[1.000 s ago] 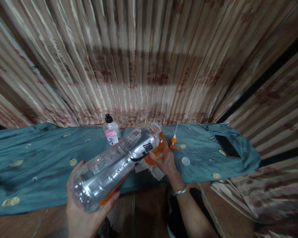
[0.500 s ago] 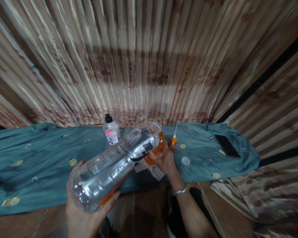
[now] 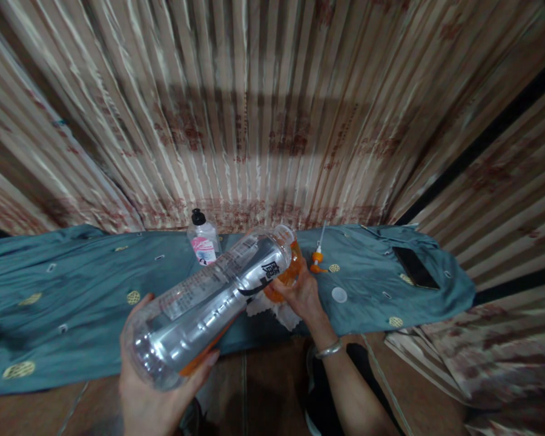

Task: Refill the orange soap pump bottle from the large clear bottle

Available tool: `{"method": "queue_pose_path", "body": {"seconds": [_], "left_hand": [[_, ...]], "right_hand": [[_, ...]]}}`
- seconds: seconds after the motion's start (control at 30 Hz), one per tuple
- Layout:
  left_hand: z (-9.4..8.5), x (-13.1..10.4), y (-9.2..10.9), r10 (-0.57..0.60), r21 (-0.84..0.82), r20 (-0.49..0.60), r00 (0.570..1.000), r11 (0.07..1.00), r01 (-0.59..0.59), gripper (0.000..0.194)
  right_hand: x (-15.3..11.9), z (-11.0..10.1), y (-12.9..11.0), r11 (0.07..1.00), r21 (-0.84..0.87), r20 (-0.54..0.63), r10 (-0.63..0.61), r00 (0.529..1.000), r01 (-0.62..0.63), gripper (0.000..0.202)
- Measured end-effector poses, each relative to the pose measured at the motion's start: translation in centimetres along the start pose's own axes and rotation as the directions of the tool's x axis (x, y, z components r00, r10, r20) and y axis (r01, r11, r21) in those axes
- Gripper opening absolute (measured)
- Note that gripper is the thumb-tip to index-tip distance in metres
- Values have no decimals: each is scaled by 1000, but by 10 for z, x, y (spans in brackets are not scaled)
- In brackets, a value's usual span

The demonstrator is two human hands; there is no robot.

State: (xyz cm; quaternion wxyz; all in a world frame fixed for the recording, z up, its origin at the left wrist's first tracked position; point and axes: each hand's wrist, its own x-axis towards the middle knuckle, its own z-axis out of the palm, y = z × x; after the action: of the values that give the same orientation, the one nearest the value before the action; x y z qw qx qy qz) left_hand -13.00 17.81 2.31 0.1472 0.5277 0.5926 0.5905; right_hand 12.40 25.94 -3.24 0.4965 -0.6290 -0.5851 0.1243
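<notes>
My left hand is wrapped round the base of a large clear plastic bottle, which is tilted with its mouth toward the upper right. My right hand grips a smaller orange bottle beneath that mouth. The big bottle hides much of the orange one, and whether liquid is flowing I cannot tell. A crumpled white tissue lies under the orange bottle. Right of my right hand lie an orange pump head with its clear tube and a round whitish disc.
A clear bottle with a black cap and pink label stands at the back left of the green cloth-covered surface. A black phone lies at the right. Behind hangs a pleated curtain; tiled floor shows in front.
</notes>
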Motion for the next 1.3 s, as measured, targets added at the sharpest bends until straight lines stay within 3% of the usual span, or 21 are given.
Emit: {"method": "queue_pose_path", "body": {"seconds": [0.4, 0.57, 0.67, 0.8, 0.97, 1.3], "left_hand": [[0, 0, 12, 13, 29, 37, 999, 999, -14, 99], [-4, 4, -1, 111, 96, 92, 990, 988, -120, 101], [-4, 4, -8, 60, 71, 87, 994, 995, -67, 102], [-2, 1, -1, 6, 14, 76, 997, 1000, -7, 95], [-4, -1, -1, 81, 57, 113, 990, 994, -88, 100], [1, -1, -7, 71, -43, 122, 990, 997, -66, 106]], "right_hand": [[1, 0, -1, 1000, -1, -1, -7, 1000, 7, 58], [2, 0, -1, 1000, 2, -23, -3, 1000, 3, 56], [2, 0, 0, 1000, 16, -19, 4, 1000, -3, 56], [1, 1, 1, 1000, -1, -18, 13, 1000, -13, 55], [1, 0, 3, 1000, -23, -17, 11, 1000, -12, 55], [2, 0, 7, 999, -41, -21, -5, 1000, 4, 58]]}}
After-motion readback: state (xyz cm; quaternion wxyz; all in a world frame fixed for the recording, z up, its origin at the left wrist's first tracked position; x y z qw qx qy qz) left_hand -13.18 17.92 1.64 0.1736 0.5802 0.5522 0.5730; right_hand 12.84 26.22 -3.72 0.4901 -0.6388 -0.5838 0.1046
